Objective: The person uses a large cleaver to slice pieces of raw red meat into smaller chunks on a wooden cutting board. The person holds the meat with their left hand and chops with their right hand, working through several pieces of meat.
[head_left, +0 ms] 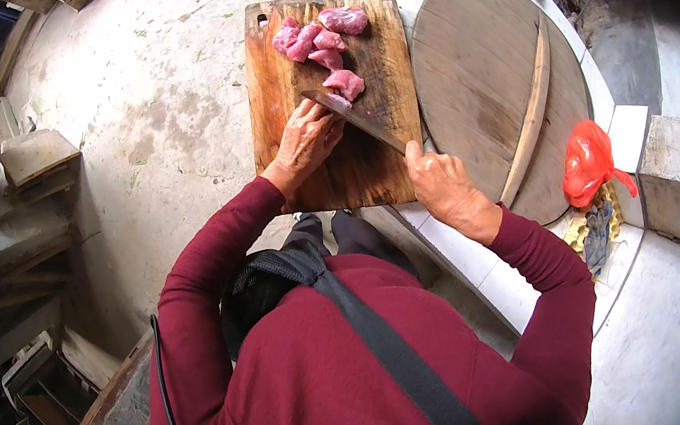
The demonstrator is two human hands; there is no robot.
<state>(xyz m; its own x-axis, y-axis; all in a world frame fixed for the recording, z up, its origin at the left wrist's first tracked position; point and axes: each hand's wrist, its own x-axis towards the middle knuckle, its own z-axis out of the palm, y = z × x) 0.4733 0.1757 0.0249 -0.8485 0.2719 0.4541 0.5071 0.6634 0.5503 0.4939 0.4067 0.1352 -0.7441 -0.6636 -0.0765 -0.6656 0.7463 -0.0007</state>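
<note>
My right hand (445,184) is wrapped round the handle end of a knife (371,126), over the right edge of a wooden cutting board (344,181). The dark blade slants up and left across the board. My left hand (307,145) is closed, its fingers curled beside the blade near the tip; whatever they press on is hidden. Just past the blade lie a small pale piece of meat (339,102) and a pink chunk of raw meat (345,83). Several more chunks of raw meat (302,40) are grouped toward the far end of the board.
Right of the board, a round wooden lid (458,60) with a curved handle bar (530,107) rests on a white tiled counter (502,283). A red plastic bag (587,162) and a glove (599,235) lie beside it. Wooden stools (38,158) stand at left on the concrete floor (155,108).
</note>
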